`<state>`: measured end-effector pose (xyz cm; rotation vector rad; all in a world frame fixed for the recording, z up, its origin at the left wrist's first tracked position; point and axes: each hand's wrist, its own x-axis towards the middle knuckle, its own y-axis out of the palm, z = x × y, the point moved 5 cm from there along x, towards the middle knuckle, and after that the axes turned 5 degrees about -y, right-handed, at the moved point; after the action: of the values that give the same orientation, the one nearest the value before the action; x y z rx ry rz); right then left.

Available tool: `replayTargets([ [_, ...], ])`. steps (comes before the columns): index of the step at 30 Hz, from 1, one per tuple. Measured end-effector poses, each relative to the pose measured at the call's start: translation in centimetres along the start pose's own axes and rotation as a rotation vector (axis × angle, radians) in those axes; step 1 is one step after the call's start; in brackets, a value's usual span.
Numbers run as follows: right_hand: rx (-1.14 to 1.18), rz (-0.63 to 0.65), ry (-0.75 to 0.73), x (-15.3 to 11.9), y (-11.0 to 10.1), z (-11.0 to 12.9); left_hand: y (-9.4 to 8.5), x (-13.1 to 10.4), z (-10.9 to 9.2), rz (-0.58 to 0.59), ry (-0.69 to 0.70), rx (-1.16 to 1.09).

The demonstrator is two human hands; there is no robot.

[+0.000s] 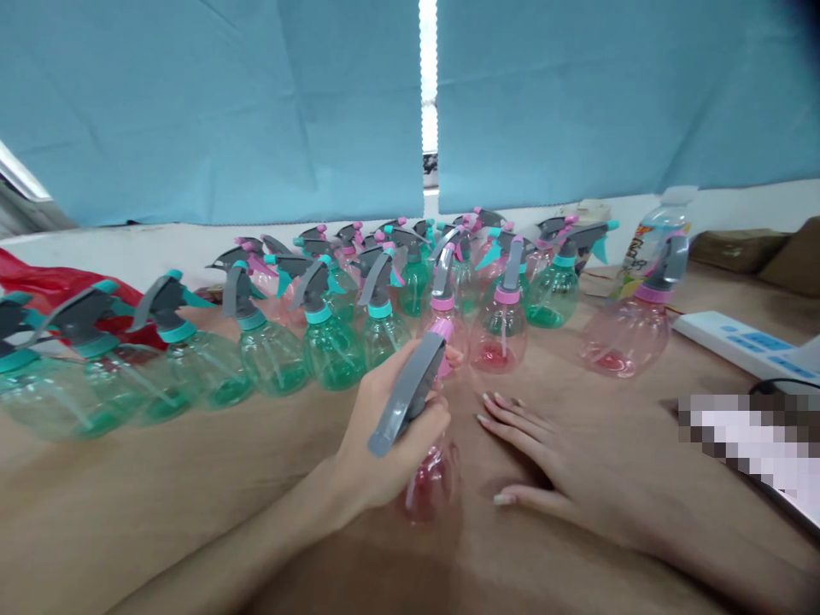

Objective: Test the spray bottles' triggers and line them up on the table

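Observation:
My left hand (390, 427) is wrapped round the neck of a pink spray bottle (429, 487) with a grey and pink trigger head, in the middle near the table's front. The bottle's body shows below my fingers. To its right, my right hand (544, 453) lies low over the table with its fingers spread, holding nothing. Just beyond my hands stand a pink spray bottle (496, 346) and a green spray bottle (333, 354). Another pink spray bottle (624, 337) stands apart to the right.
More green bottles (218, 376) form a row on the left, with several others behind. At the right are a labelled clear bottle (647, 239), a white power strip (743, 342) and a partly blurred phone-like object (762, 453). Red plastic (57, 286) lies at the left.

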<state>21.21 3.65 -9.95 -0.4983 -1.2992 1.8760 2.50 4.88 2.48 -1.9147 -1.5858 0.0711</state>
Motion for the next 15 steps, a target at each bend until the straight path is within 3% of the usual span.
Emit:
replayTargets([
  [15, -0.025, -0.005, -0.016, 0.03, -0.13, 0.13, -0.09, -0.29, -0.03, -0.067, 0.045, 0.043],
])
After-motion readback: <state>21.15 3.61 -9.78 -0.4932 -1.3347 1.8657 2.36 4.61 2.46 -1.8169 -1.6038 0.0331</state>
